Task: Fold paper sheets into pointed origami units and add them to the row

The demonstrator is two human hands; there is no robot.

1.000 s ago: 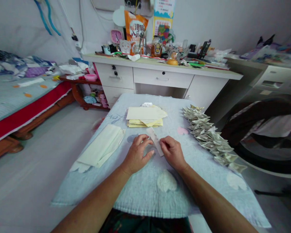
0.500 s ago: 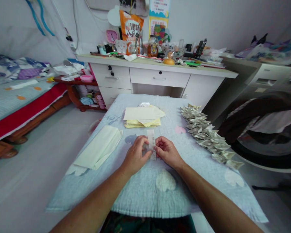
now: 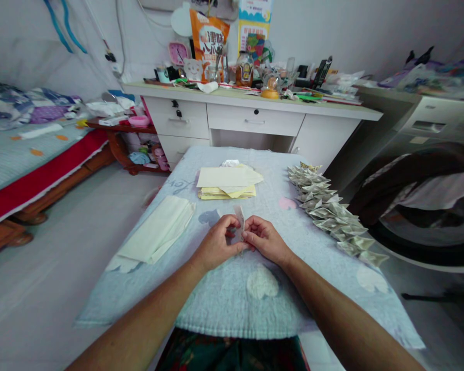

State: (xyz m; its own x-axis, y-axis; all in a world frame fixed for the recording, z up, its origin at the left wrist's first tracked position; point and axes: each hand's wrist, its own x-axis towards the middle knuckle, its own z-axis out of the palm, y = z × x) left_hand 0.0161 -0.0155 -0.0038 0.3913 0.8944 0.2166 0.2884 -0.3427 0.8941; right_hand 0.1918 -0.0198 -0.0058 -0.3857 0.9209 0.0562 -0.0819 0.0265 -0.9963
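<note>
Between my two hands is a narrow folded paper strip point(image 3: 239, 216), pale and turned partly edge-on, its top end sticking up past my fingers. My left hand point(image 3: 225, 238) has its fingers and thumb curled around the strip's left side. With thumb and forefinger my right hand point(image 3: 263, 237) pinches its right side. Beyond them lies a stack of cream and yellow paper sheets point(image 3: 226, 178). To the left rests a pile of pale paper sheets point(image 3: 156, 229). A long row of folded paper pieces point(image 3: 328, 211) with pointed tips stretches along the right side.
A pale blue cloth point(image 3: 220, 309) with heart shapes covers the table. Behind it stands a white desk point(image 3: 181, 121) crowded with jars, a clock and a snack bag. A washing machine point(image 3: 429, 118) is at the right, a bed point(image 3: 42, 159) at the left.
The paper strip has turned from facing me flat to nearly edge-on. Both hands stay close together around it, with small finger shifts.
</note>
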